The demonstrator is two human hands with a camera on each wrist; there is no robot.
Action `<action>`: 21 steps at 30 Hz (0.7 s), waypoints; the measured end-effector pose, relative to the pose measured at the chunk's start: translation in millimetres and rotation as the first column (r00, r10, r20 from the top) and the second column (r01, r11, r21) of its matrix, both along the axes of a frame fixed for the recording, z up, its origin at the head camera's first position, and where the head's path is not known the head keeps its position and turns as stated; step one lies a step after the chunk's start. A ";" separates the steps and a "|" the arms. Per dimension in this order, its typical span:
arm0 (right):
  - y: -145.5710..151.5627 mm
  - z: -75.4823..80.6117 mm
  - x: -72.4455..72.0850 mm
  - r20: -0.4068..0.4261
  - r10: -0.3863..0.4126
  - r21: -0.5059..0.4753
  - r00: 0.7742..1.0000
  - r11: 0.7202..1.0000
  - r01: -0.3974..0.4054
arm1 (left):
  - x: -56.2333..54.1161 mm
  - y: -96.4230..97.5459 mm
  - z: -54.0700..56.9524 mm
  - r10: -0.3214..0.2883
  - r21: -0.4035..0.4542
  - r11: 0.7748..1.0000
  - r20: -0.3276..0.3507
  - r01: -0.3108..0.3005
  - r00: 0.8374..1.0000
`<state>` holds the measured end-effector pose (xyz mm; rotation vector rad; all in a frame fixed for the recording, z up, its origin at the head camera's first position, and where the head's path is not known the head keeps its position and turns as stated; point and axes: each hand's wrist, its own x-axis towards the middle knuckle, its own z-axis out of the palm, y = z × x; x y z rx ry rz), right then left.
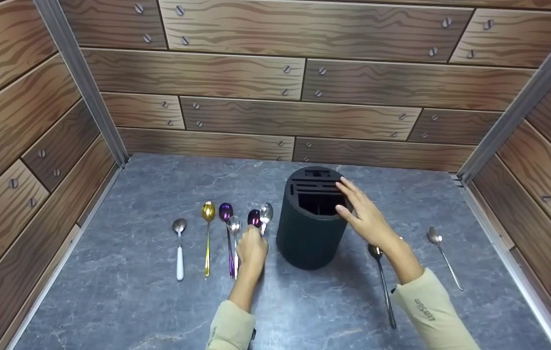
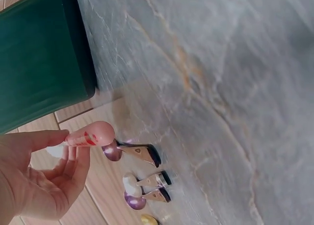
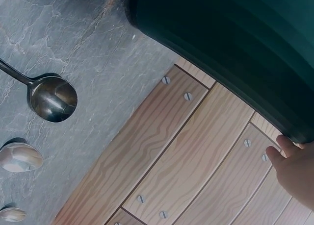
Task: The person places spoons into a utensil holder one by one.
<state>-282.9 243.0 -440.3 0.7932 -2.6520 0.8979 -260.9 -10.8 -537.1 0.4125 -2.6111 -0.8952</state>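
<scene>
My left hand (image 1: 252,249) pinches a silver spoon (image 1: 266,212) by its handle. In the left wrist view that handle (image 2: 98,133) is pink with a red pattern, its rounded end sticking out past the thumb. A purple spoon (image 1: 254,218) lies right beside the held one, partly covered by the hand. To the right stands a dark green cutlery holder (image 1: 307,243), upright, with slots and a larger opening on its black top. My right hand (image 1: 365,216) rests at the top rim of the holder, fingers extended, as the right wrist view also shows at the holder's edge.
Left of the hand lie a white-handled spoon (image 1: 179,248), a gold spoon (image 1: 207,233), a purple spoon (image 1: 226,214) and a silver spoon (image 1: 234,225). A dark spoon (image 1: 382,277) sits under the right forearm; a silver spoon (image 1: 435,237) lies farther right. Wood-patterned walls (image 1: 256,116) enclose the table.
</scene>
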 end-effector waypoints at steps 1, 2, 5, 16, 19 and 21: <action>0.0 0.0 0.1 -0.002 0.001 0.000 1.000 1.000 -0.001 | 0.6 -0.1 0.2 0.000 0.008 1.000 -0.010 0.000 1.000; 0.0 0.0 0.1 -0.005 0.002 0.000 1.000 1.000 -0.002 | 1.3 -0.2 0.6 0.001 0.016 1.000 -0.020 -0.001 1.000; 0.0 0.0 0.1 -0.012 0.003 0.000 1.000 1.000 -0.003 | 3.0 -0.6 2.6 0.003 0.035 0.999 -0.058 -0.001 0.998; -0.3 0.9 0.3 -0.002 0.002 -0.004 1.000 1.000 -0.002 | 2.0 -0.8 16.5 -0.011 0.085 0.996 -0.156 0.024 0.988; 0.0 0.0 -0.1 -0.003 0.009 -0.008 1.000 1.000 -0.009 | 2.2 -1.3 20.1 -0.022 0.091 0.995 -0.183 0.039 0.983; 0.0 -0.5 -0.4 -0.002 0.013 -0.013 1.000 1.000 -0.013 | 2.2 -1.7 22.4 -0.027 0.090 0.995 -0.203 0.046 0.979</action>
